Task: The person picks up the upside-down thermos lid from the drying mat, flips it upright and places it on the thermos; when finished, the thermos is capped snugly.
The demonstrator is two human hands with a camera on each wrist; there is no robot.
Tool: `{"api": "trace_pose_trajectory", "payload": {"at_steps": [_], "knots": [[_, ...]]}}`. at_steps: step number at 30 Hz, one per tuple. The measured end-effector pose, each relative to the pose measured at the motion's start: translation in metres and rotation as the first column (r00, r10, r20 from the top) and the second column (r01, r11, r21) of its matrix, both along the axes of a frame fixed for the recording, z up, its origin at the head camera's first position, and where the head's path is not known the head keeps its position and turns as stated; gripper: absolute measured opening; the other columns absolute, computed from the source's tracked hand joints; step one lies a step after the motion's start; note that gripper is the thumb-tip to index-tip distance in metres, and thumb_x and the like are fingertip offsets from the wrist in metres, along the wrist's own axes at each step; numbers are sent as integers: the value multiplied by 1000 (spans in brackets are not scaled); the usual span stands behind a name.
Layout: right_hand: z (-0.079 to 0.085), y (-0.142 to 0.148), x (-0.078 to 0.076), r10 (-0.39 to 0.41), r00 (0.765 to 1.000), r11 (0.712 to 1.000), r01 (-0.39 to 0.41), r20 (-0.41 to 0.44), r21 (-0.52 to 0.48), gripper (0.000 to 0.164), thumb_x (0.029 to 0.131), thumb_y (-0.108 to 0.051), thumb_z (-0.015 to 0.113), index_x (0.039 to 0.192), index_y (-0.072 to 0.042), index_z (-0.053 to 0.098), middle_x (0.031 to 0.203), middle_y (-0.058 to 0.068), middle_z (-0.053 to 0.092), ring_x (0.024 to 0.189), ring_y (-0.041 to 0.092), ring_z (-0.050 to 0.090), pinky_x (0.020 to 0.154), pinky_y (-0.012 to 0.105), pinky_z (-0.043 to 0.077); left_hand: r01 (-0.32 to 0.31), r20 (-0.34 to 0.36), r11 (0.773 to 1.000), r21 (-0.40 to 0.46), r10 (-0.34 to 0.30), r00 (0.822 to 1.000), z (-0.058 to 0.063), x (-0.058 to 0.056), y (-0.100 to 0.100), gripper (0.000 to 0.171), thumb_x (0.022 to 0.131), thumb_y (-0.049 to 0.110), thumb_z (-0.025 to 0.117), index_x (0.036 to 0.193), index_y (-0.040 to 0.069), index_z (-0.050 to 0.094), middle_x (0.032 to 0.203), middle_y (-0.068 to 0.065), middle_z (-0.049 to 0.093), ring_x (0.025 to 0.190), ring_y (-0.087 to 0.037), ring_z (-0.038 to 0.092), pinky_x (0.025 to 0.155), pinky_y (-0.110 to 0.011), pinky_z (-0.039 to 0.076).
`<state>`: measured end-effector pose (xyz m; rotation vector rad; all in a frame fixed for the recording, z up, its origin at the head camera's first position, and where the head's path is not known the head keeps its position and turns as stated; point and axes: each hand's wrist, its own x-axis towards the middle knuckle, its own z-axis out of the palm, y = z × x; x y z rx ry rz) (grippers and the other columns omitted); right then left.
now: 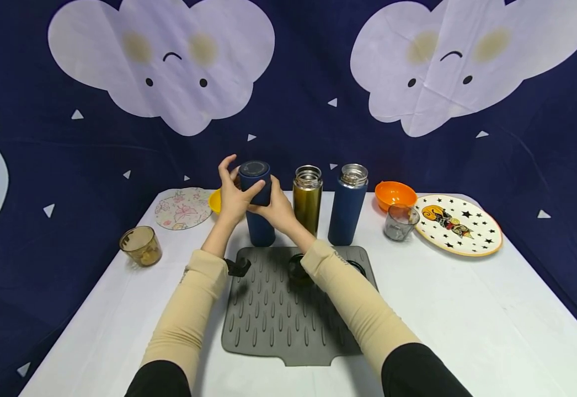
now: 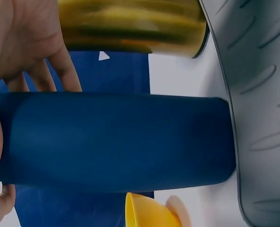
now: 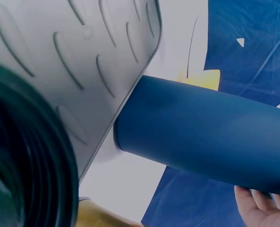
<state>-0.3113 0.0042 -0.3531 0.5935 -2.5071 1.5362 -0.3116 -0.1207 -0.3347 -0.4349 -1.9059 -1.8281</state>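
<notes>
A blue thermos bottle (image 1: pixel 260 229) stands upright just behind the grey mat, its dark round lid (image 1: pixel 255 169) on top. My left hand (image 1: pixel 234 194) holds the bottle's upper part from the left, thumb across the front and index finger raised. From the right, my right hand (image 1: pixel 279 209) grips it slightly lower, with its thumb also in front. Both wrist views show the bottle's smooth blue body (image 2: pixel 116 142), and right-hand fingers (image 3: pixel 260 208) touch its side. Fingers behind the bottle are partly hidden.
A lidless gold bottle (image 1: pixel 308 201) and lidless blue bottle (image 1: pixel 348 207) stand right of my hands. Two dark lids, one a black lid (image 1: pixel 297 269), lie on the ridged mat (image 1: pixel 268 325). Glasses, bowls and an oval plate (image 1: pixel 459 226) flank them.
</notes>
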Motion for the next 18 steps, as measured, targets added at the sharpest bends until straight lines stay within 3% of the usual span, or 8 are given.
{"api": "trace_pose_trajectory", "payload": {"at_steps": [9, 14, 18], "knots": [[1, -1, 3, 33, 999, 999, -32, 11, -38, 89, 80, -22, 73, 146, -9, 14, 141, 15, 37, 120, 26, 48, 98, 37, 41, 60, -3, 998, -37, -60, 998, 1, 1, -6, 72, 80, 2, 67, 134, 12, 20, 126, -22, 51, 96, -24, 54, 84, -29, 47], [2, -1, 3, 21, 999, 999, -20, 26, -38, 90, 79, -22, 73, 146, -11, 14, 141, 14, 37, 121, 26, 48, 98, 37, 41, 36, 34, 996, -76, -34, 999, 3, 1, -6, 75, 80, 4, 69, 134, 14, 19, 128, -18, 52, 100, -28, 54, 87, -34, 47], [4, 4, 11, 4, 995, 1000, -1, 96, -30, 94, 79, -22, 74, 148, -13, 10, 144, 15, 34, 126, 30, 43, 100, 41, 39, 32, 56, 994, -107, -26, 998, 4, 1, -7, 77, 79, 6, 70, 136, 14, 18, 129, -17, 51, 101, -29, 54, 88, -35, 47]]}}
